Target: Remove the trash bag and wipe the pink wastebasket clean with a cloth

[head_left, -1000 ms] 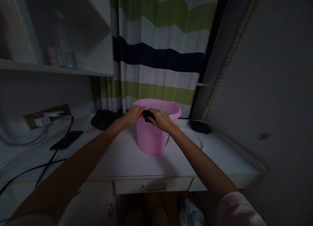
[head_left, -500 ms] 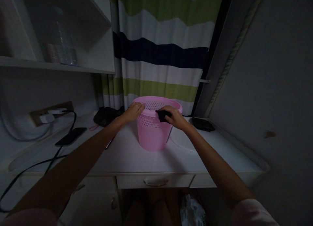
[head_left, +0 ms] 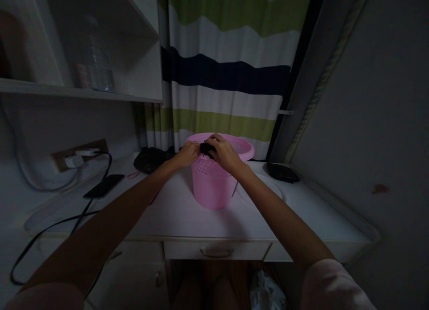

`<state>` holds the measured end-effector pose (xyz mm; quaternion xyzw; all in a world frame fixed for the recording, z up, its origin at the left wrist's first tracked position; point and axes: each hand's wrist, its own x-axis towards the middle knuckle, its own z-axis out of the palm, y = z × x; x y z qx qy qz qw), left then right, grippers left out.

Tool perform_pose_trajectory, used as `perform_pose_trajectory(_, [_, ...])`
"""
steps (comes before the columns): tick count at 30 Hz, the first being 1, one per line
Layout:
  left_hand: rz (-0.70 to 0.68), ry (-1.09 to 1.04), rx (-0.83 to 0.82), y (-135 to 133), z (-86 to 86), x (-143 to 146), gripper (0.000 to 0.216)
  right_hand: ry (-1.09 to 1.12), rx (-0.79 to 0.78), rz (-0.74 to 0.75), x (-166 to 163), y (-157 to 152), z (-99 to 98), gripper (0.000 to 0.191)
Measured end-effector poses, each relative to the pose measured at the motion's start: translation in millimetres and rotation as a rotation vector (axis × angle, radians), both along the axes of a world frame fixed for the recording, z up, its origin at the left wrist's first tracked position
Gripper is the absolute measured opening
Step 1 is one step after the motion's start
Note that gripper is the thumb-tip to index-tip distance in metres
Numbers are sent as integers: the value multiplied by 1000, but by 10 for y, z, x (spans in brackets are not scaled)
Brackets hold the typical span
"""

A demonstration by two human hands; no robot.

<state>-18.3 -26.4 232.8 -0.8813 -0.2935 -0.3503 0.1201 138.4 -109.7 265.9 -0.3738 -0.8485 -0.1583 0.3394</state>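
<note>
A pink plastic basket (head_left: 214, 189), with a band of holes below its rim, stands upright on the white desk (head_left: 174, 222). My left hand (head_left: 188, 153) is closed on the near left part of its rim. My right hand (head_left: 225, 152) grips a small black cloth (head_left: 208, 150) against the near rim, close beside the left fingers. Part of the cloth is hidden under the right fingers. The inside bottom of the basket is out of sight.
A phone (head_left: 104, 186) and a black bag (head_left: 150, 160) lie left of the basket; a black wallet-like item (head_left: 282, 172) lies right. Cables run from a wall socket (head_left: 60, 161). A shelf (head_left: 134, 96) with a clear bottle (head_left: 99, 70) overhangs the left side.
My right hand has slid left along the rim with the black cloth, up to my left hand. The left hand keeps its place on the rim. The view has shifted slightly.
</note>
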Motion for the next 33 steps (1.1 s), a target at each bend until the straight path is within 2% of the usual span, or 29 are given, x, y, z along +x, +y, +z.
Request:
perform_pose_trajectory(5, [-69, 16, 9, 5, -10, -11, 28, -114, -35, -65, -18, -2, -140, 18])
perform_pose_trajectory(13, [-12, -11, -6, -6, 7, 14, 31, 24, -47, -12, -14, 25, -60, 34])
perform_pose_trajectory(17, [29, 14, -23, -33, 7, 33, 32, 5, -39, 4, 24, 81, -104, 21])
perform_pose_trajectory(20, [64, 37, -33, -49, 16, 35, 33, 18, 0, -35, 53, 95, -164, 25])
perform_pose_trajectory(26, [-20, 60, -81, 16, 30, -29, 37, -112, 56, 11, 37, 35, -188, 32])
perform_pose_trajectory(33, [7, 84, -68, 69, 37, -77, 35, -218, -13, -200, -56, 11, -143, 37])
